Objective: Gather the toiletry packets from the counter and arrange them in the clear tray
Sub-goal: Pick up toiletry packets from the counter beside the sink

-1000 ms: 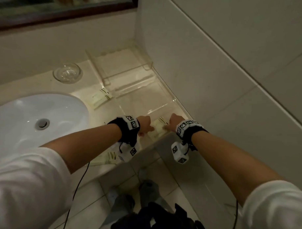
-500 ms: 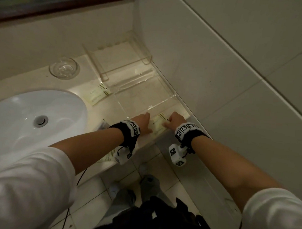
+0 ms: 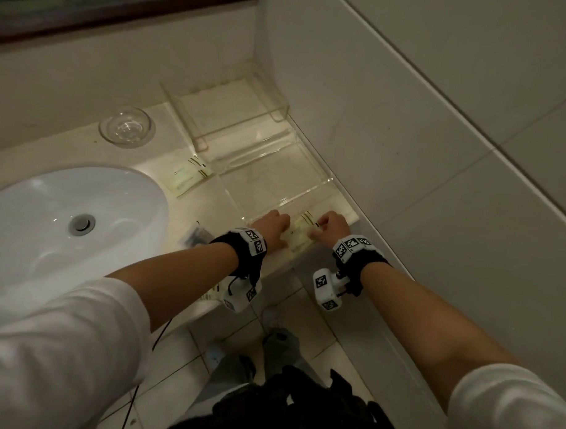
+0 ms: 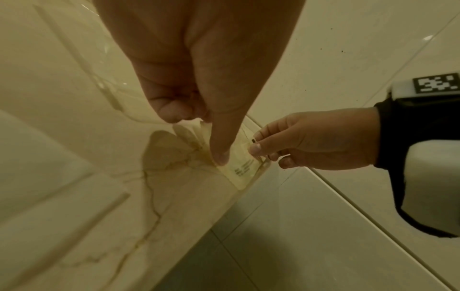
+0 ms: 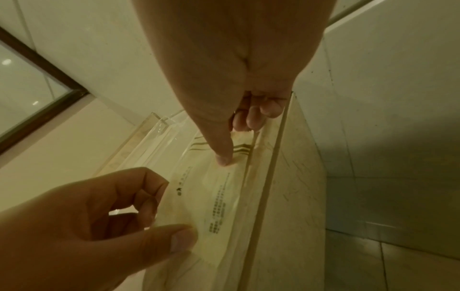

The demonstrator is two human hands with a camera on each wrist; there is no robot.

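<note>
A pale yellow toiletry packet (image 3: 300, 232) with dark print sits at the near end of the clear stepped tray (image 3: 288, 198), close to the counter's front edge. My left hand (image 3: 273, 223) pinches its left side, thumb pressed on top (image 4: 220, 155). My right hand (image 3: 332, 225) pinches its right side by the striped end (image 5: 239, 149). The right wrist view shows the packet (image 5: 219, 206) lying along a clear tray wall (image 5: 281, 177), with the left hand (image 5: 169, 226) on its near edge. A second yellow packet (image 3: 188, 177) lies on the counter left of the tray.
A white sink (image 3: 73, 223) fills the left of the counter, with a glass bowl (image 3: 126, 127) behind it. A dark packet (image 3: 196, 235) lies beside the sink, and another pale packet (image 3: 210, 297) shows under my left wrist. A tiled wall (image 3: 405, 154) bounds the right.
Both hands have slid the yellow packet a little farther from the counter edge, toward the tray. Both hands keep their hold on it.
</note>
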